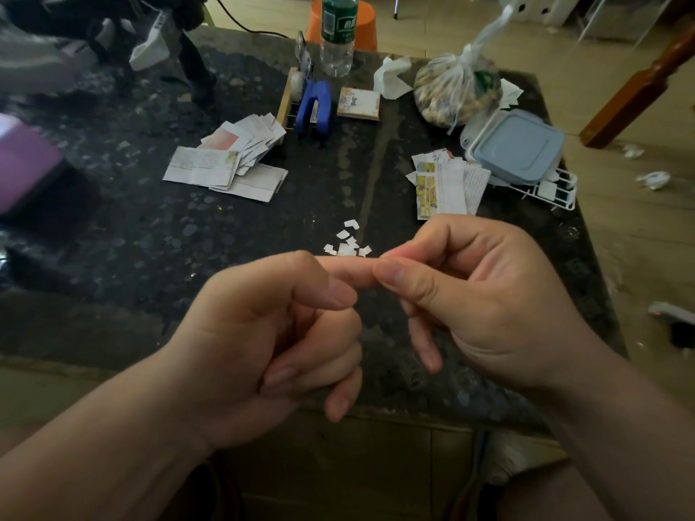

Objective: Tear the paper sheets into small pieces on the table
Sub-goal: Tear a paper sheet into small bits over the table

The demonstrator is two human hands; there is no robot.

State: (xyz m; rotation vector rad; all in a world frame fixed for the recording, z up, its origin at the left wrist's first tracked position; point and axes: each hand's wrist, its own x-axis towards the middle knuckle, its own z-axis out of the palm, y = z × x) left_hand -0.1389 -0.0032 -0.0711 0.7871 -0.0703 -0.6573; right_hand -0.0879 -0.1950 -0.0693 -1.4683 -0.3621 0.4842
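While the left hand [270, 332] and right hand [489, 302] hang together above the near part of the counter [150, 238], the left forefinger reaches into the pinch of the right thumb and forefinger, and the other fingers of both hands curl inward. Whether any paper sits in that pinch cannot be told. Just beyond the fingertips, a small cluster of white scraps [348, 244] lies on the dark, speckled stone. Further back, one loose stack [225, 163] of printed sheets lies to the left and a second stack [447, 186] to the right, well apart. Behind the left one stands a blue stapler [314, 107], with a notepad [359, 103] just beside it and a bottle [338, 35] beyond. A knotted bag [455, 92] and a crumpled tissue [391, 79] sit at the far right. A blue-lidded box [519, 144] rests on a white wire rack [556, 193] near the right edge, touching the second stack. A purple box [26, 163] shows at the left edge of the view. An orange stool [366, 24] stands behind the counter. The room is dim, and crumpled paper [654, 180] lies on the pale tiled floor [620, 238] to the right.
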